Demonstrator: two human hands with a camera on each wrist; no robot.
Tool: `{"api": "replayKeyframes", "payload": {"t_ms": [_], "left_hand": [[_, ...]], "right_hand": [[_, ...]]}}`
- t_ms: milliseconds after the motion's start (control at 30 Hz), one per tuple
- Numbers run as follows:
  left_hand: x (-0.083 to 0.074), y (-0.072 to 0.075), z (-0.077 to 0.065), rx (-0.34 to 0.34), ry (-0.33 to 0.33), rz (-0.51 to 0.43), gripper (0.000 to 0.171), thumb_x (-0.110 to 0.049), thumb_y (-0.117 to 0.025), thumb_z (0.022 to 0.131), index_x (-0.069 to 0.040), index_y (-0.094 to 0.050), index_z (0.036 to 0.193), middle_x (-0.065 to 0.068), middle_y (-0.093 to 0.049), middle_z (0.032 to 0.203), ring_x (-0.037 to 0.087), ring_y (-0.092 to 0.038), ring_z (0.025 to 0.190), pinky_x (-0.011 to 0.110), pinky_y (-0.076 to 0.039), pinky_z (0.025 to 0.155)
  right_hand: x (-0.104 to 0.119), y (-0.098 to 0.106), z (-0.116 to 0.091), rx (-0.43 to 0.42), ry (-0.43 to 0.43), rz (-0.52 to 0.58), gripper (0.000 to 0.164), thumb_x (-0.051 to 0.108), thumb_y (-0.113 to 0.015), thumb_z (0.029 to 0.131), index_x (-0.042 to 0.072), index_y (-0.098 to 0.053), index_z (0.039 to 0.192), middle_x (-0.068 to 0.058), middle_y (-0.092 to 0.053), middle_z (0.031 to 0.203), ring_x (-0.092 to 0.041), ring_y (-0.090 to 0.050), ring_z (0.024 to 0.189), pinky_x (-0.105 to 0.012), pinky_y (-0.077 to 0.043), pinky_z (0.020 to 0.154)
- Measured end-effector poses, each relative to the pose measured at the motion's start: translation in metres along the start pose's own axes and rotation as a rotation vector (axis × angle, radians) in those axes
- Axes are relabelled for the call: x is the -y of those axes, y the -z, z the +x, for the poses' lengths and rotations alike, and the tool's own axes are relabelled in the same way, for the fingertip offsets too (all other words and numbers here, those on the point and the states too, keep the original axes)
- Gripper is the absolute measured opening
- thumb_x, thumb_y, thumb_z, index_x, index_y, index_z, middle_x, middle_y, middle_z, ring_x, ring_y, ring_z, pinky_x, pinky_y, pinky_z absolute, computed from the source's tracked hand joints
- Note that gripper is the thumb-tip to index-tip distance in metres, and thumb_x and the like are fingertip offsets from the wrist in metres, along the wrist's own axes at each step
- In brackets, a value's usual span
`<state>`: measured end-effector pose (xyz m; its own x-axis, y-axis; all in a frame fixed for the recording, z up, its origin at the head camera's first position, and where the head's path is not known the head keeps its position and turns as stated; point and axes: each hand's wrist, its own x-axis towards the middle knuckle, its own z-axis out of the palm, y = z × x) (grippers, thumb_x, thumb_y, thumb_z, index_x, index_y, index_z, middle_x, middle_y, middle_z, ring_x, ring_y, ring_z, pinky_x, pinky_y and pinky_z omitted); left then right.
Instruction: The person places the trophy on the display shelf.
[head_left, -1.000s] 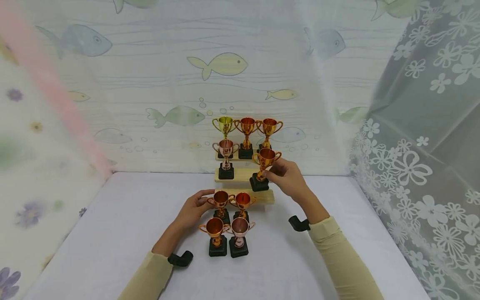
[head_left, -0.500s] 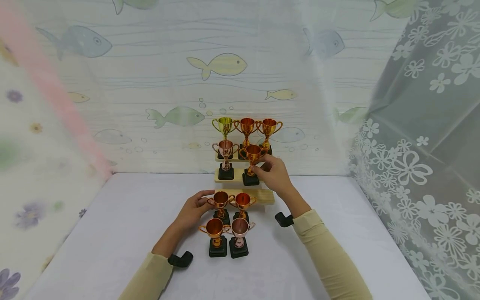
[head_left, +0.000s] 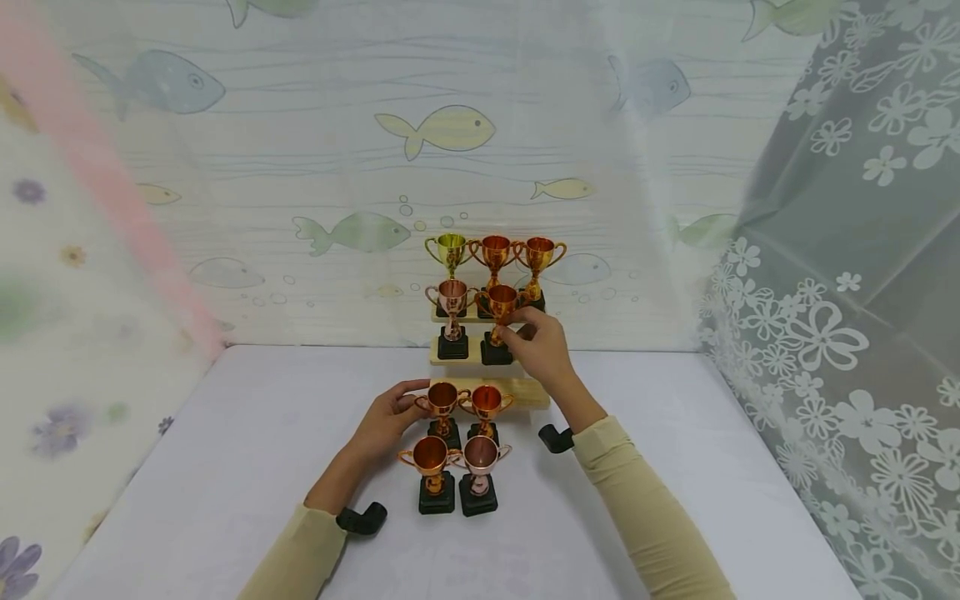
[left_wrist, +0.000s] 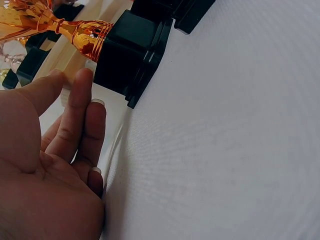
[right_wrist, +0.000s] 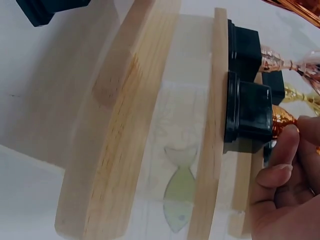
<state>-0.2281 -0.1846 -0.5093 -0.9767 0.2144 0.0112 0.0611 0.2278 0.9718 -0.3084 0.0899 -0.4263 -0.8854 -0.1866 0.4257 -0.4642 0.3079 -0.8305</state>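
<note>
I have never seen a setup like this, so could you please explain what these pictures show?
There is no robot here, only a person's bare left hand and right hand. The wide picture is seen from the person's head; the two tilted close-ups are seen from the left and right wrists. On the white table is a three-tiered wooden rack. Three trophy cups stand on its top tier and a rose-coloured cup on its middle tier. Beside that one, the right hand pinches the stem of an orange cup. The left hand is at the lowest tier's left end. Four more cups, three orange and one pinkish, stand on the table in front.
</note>
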Motion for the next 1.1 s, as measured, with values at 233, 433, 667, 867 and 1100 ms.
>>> {"api": "replayKeyframes", "payload": {"t_ms": [233, 433, 667, 867, 1100], "left_hand": [[0.0, -0.001, 0.0, 0.002, 0.011, -0.003, 0.05, -0.02, -0.061, 0.101, -0.008, -0.045, 0.147, 0.008, -0.073, 0.113, 0.022, -0.067, 0.109, 0.047, -0.047, 0.103], [-0.002, -0.001, -0.001, 0.001, 0.012, 0.0, 0.05, -0.02, -0.061, 0.101, -0.009, -0.046, 0.147, 0.009, -0.073, 0.114, 0.023, -0.067, 0.11, 0.046, -0.047, 0.103], [-0.001, 0.0, 0.0, 0.01, 0.013, 0.004, 0.051, -0.021, -0.062, 0.101, -0.008, -0.045, 0.147, 0.008, -0.073, 0.112, 0.022, -0.067, 0.109, 0.046, -0.048, 0.103], [0.022, 0.002, 0.011, 0.0, 0.018, 0.006, 0.051, -0.021, -0.061, 0.101, -0.011, -0.044, 0.148, 0.006, -0.074, 0.111, 0.022, -0.067, 0.11, 0.047, -0.047, 0.104], [0.031, 0.002, 0.014, -0.019, 0.001, 0.018, 0.047, -0.026, -0.062, 0.1, -0.019, -0.048, 0.145, 0.004, -0.074, 0.111, 0.02, -0.067, 0.109, 0.046, -0.047, 0.103]], "right_hand": [[0.002, -0.007, 0.002, -0.077, 0.051, -0.088, 0.013, 0.018, -0.074, 0.091, 0.012, -0.075, 0.102, -0.003, -0.072, 0.099, -0.016, -0.06, 0.056, -0.03, -0.048, 0.049], [0.004, -0.012, 0.004, -0.094, 0.054, -0.113, 0.013, 0.019, -0.074, 0.091, 0.013, -0.075, 0.102, -0.002, -0.072, 0.1, -0.015, -0.061, 0.058, -0.029, -0.049, 0.05], [0.003, -0.015, 0.004, -0.104, 0.038, -0.101, 0.011, 0.018, -0.074, 0.091, 0.013, -0.075, 0.101, -0.001, -0.071, 0.1, -0.015, -0.061, 0.059, -0.028, -0.05, 0.051], [-0.001, -0.015, 0.0, -0.125, 0.036, -0.084, 0.015, 0.02, -0.074, 0.091, 0.014, -0.075, 0.105, 0.0, -0.07, 0.102, -0.015, -0.062, 0.06, -0.029, -0.052, 0.053], [-0.004, -0.012, -0.015, -0.145, 0.022, 0.023, 0.018, 0.015, -0.075, 0.09, 0.009, -0.072, 0.107, -0.004, -0.068, 0.1, -0.019, -0.057, 0.06, -0.025, -0.046, 0.052]]}}
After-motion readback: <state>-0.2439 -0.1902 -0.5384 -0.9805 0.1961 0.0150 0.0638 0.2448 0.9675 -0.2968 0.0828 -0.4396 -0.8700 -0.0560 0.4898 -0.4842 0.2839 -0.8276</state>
